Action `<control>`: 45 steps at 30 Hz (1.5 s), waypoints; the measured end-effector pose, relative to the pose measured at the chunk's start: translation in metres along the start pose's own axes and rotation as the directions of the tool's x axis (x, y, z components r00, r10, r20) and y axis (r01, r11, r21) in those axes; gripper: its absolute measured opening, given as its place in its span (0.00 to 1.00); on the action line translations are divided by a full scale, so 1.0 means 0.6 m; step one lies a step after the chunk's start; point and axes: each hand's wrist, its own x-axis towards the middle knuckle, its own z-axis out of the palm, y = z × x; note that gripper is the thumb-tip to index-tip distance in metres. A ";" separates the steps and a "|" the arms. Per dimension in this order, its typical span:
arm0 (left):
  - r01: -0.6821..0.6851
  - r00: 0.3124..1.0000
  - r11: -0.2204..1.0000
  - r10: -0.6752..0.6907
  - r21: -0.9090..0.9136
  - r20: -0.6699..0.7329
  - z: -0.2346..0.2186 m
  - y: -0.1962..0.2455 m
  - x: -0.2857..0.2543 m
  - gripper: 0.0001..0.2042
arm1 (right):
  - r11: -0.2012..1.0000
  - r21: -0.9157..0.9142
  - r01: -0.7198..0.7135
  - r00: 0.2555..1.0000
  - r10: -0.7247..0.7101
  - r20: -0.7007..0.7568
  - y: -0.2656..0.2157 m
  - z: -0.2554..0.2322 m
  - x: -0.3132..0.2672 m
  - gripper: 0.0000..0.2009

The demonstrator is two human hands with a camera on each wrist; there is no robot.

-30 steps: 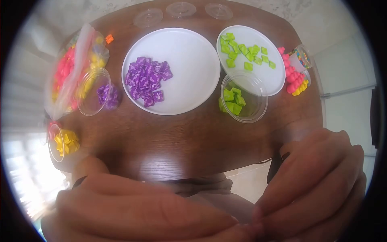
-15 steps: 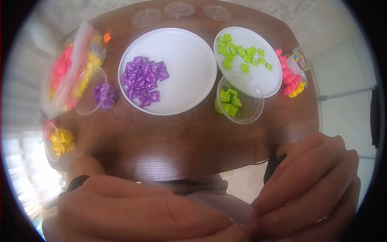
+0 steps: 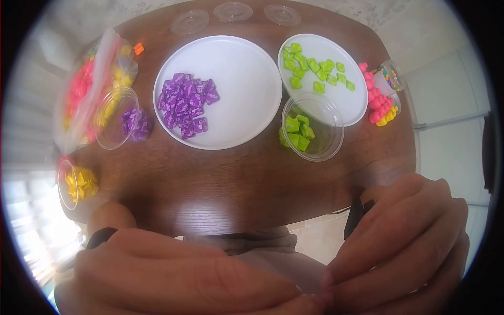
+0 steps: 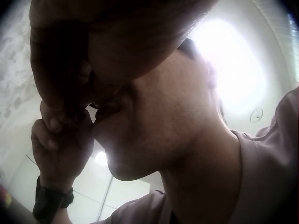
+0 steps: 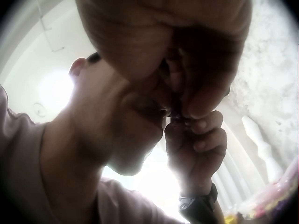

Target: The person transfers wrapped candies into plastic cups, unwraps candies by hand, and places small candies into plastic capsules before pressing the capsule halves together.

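Observation:
Both hands are raised close to the camera, just in front of the person's face, with their fingertips meeting. The left hand (image 3: 178,270) comes in from the lower left, fingers bent. Opposite it, the right hand (image 3: 404,244) has curled fingers and a thumb. In the right wrist view, a small dark purplish piece (image 5: 176,116) shows between the pinching fingertips; I cannot tell its kind. Beyond the hands, a white plate (image 3: 241,100) bears a pile of purple patterned squares (image 3: 186,100). Another white plate (image 3: 352,107) holds scattered green squares (image 3: 320,73).
A clear cup (image 3: 336,134) with green pieces stands before the right plate. At left are a cup of purple pieces (image 3: 137,123), a cup of yellow pieces (image 3: 81,184) and a bag (image 3: 86,100). Clear lids (image 3: 233,13) lie at the back; pink pieces (image 3: 378,100) sit far right.
The head view has shifted slightly, so the table contents appear a little further left. Both hands stay together at nearly the same spot, with only slight finger movement.

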 end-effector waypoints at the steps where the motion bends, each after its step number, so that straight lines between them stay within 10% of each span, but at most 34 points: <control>1: 0.021 0.999 1.000 -0.021 -0.003 0.034 -0.007 0.003 0.001 0.09 | 1.000 0.005 0.003 1.000 -0.003 0.000 0.001 0.001 0.001 0.06; 9: 0.152 0.952 0.988 -0.150 0.017 0.267 -0.028 0.005 0.028 0.08 | 0.998 0.038 0.049 0.999 -0.049 0.004 0.002 -0.003 0.022 0.06; 11: -0.110 0.993 0.989 0.106 -0.097 -0.050 0.002 -0.059 0.049 0.05 | 0.985 -0.034 -0.170 0.984 0.172 0.053 0.017 -0.019 0.040 0.06; 17: 0.420 0.880 0.904 -0.428 -0.082 -0.204 0.006 -0.079 0.066 0.04 | 0.784 -0.257 -0.564 0.809 0.588 0.018 0.053 -0.037 0.073 0.07; 30: 0.260 0.945 0.944 -0.206 0.203 -0.254 0.012 -0.115 0.065 0.02 | 0.870 -0.440 -0.224 0.963 0.266 0.037 0.099 -0.023 0.059 0.04; 45: 0.256 0.864 0.933 -0.338 -0.252 -0.373 0.042 -0.133 0.059 0.03 | 0.874 -0.328 -0.359 0.932 0.353 -0.079 0.105 -0.019 0.052 0.03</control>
